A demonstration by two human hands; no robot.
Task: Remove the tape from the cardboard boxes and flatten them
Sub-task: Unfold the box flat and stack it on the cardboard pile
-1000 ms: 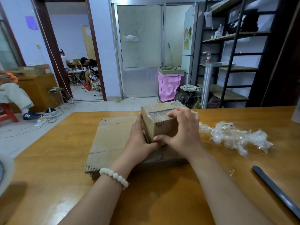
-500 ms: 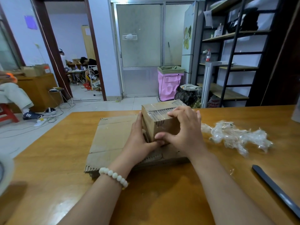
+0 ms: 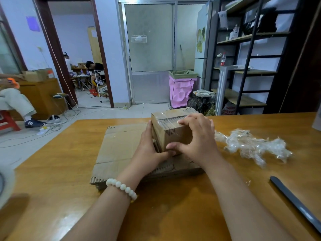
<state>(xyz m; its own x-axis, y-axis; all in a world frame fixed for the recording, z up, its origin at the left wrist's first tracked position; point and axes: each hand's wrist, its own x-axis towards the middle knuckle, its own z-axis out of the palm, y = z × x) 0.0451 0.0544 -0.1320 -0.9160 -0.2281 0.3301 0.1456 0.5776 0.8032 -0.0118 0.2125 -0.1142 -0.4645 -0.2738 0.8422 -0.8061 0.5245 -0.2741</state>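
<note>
Hardly anything has moved since before: both hands stay on the small box (image 3: pixel 173 134). I see my left hand (image 3: pixel 147 148) hold its left side. My right hand (image 3: pixel 198 140) grips the front, fingers curled over the shiny tape (image 3: pixel 166 115) on top. The box sits on flat cardboard (image 3: pixel 121 148) on the table (image 3: pixel 52 171). A crumpled tape heap (image 3: pixel 251 145) lies to the right.
</note>
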